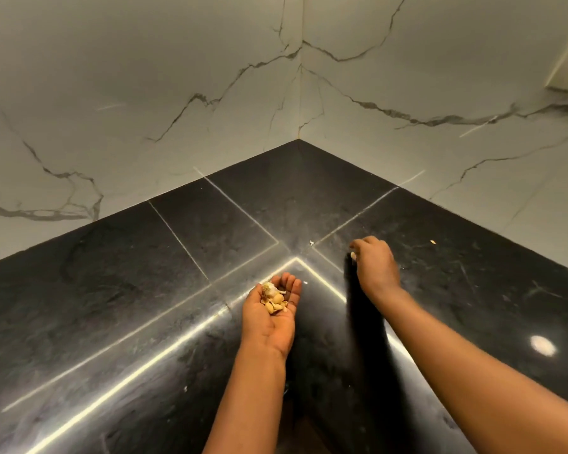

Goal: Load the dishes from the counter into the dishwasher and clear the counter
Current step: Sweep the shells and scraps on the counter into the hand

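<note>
Your left hand (pixel 271 309) cups the gathered shells (pixel 274 298) like a tray over the table (pixel 112 290), while your right hand (pixel 373 265) pinches another scrap (pixel 353 255) toward the table's back corner.

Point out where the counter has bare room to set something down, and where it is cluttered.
The dark counter is bare along the left marble wall and into the back corner. Crowded spots are few: small scraps and lie near the right hand, and the left hand cups a pile of shells.
</note>
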Tool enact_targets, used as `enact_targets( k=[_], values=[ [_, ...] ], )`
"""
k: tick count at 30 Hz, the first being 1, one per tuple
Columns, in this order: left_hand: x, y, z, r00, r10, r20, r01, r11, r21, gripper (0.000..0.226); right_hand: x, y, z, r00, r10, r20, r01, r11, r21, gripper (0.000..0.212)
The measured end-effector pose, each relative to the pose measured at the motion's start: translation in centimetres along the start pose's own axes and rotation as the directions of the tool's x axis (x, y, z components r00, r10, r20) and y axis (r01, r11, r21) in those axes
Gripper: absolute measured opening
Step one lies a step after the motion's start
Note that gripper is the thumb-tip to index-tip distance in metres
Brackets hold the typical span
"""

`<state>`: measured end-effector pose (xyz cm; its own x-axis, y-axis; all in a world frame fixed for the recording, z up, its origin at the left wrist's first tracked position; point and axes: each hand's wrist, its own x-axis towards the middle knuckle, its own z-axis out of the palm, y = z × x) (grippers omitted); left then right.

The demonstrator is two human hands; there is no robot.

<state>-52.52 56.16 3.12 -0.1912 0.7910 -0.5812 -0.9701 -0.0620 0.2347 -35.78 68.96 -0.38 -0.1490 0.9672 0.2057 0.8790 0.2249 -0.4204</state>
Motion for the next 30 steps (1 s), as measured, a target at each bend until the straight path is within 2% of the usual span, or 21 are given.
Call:
enact_targets(
  k=[6,8,10,11,13,15,17,19,21,23,25,27,30],
  values=[
    [1.8,-1.2,1.6,1.0,0.016,-0.007,-0.016,1.0,0.022,0.036,0.4,0.5,0.5,0.994,-0.1,0.036,0.103,0.989,-0.101,0.005],
    [2.3,-1.8,2.1,1.0,0.012,-0.001,-0.012,0.999,0.043,0.036,0.2,0.3,0.2,1.0,-0.019,-0.01,0.019,0.999,0.035,0.008],
    [2.8,-2.6,2.6,1.0,0.008,0.0,-0.008,0.996,0.089,0.037,-0.6,-0.9,-0.7,0.996,0.069,-0.064,-0.049,0.962,0.269,0.013],
    [3.0,-3.1,2.9,1.0,0.008,0.001,-0.008,0.994,0.105,0.037,-1.1,-1.7,-1.4,0.997,0.047,-0.057,-0.024,0.934,0.357,0.014],
    [3.6,-4.0,3.7,1.0,0.006,-0.011,-0.004,0.991,0.131,0.036,-2.3,-3.4,-2.7,0.994,-0.091,0.061,0.051,0.874,0.483,0.013],
    [4.1,-4.7,4.3,1.0,-0.006,-0.027,0.009,0.991,0.136,0.034,-2.8,-3.9,-3.6,0.97,-0.188,0.152,0.085,0.854,0.513,0.014],
    [4.4,-5.0,4.6,0.999,-0.031,-0.015,0.032,0.996,0.079,0.031,-1.9,-2.4,-4.2,0.993,-0.099,0.071,0.048,0.851,0.522,0.013],
    [4.4,-5.2,4.8,0.998,-0.058,0.01,0.057,0.998,0.037,0.03,0.1,1.2,-4.7,0.988,0.088,-0.124,-0.027,0.902,0.43,0.011],
    [4.2,-5.4,4.8,0.998,-0.064,0.019,0.064,0.998,0.028,0.03,2.5,6.1,-5.1,0.927,0.248,-0.28,-0.181,0.953,0.243,0.012],
    [3.9,-5.5,4.6,0.997,-0.066,0.036,0.065,0.997,0.037,0.03,4.3,10.4,-5.3,0.876,0.398,-0.273,-0.368,0.917,0.156,0.016],
    [3.7,-5.6,4.5,0.996,-0.068,0.056,0.065,0.996,0.055,0.029,5.3,13.5,-4.8,0.851,0.486,-0.198,-0.477,0.874,0.091,0.016],
    [3.7,-5.6,4.5,0.995,-0.076,0.063,0.072,0.996,0.059,0.03,5.7,14.5,-4.4,0.849,0.502,-0.165,-0.498,0.864,0.068,0.016],
    [3.9,-5.7,4.7,0.996,-0.077,0.049,0.075,0.996,0.053,0.031,4.8,13.5,-4.3,0.921,0.355,-0.16,-0.362,0.932,-0.018,0.012]
  ],
)
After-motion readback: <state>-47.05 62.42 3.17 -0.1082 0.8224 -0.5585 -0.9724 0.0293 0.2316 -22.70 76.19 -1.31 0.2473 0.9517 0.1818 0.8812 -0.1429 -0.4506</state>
